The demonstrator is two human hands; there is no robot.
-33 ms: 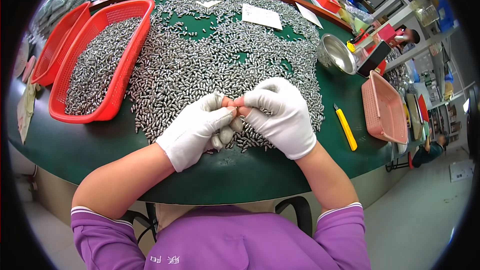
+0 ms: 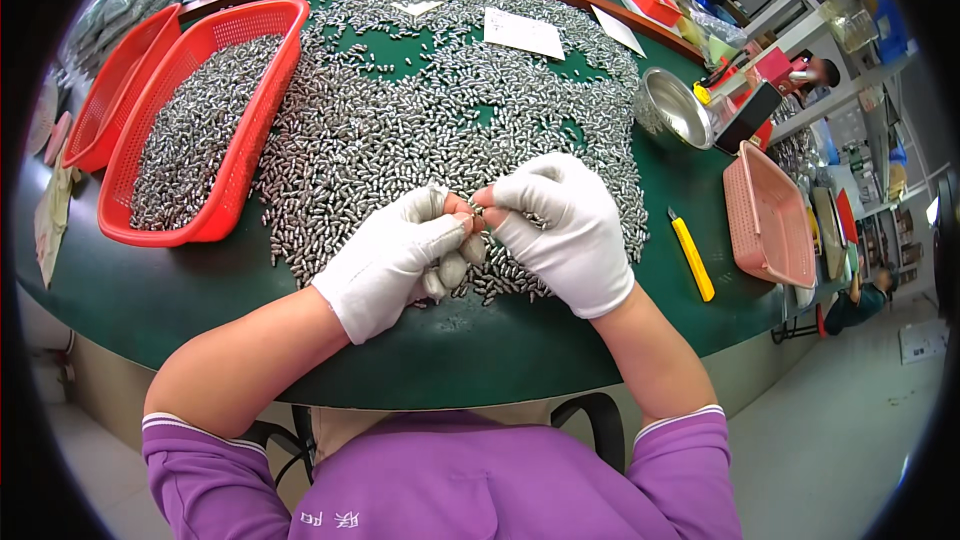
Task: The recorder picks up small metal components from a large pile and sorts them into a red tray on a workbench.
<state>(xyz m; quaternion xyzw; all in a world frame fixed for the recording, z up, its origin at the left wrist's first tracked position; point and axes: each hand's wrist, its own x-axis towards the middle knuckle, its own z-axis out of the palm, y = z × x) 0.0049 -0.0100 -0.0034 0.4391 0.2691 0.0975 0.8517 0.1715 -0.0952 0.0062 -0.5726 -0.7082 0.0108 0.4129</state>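
Observation:
Small silvery metal pieces (image 2: 380, 140), ribbed and capsule-like, cover much of the green table. Above the near edge of this spread, my left hand (image 2: 385, 255) is closed in a pinch, wearing a white glove with bare thumb and index tips. Its other fingers curl under. Facing it is my right hand (image 2: 565, 230), gloved the same way, with thumb and index fingertips drawn together. The fingertips of both hands almost meet. Whatever they hold is too small and too covered to make out.
A red perforated basket (image 2: 285, 115) full of the metal pieces stands at left, beside another red basket (image 2: 90, 145). At right are a steel bowl (image 2: 665, 105), a yellow utility knife (image 2: 692, 258) and a pink basket (image 2: 745, 230). White paper (image 2: 522, 32) lies on the pieces.
My right fingertips have shifted slightly, opening a small gap to the left fingertips. My left hand stays almost where it was.

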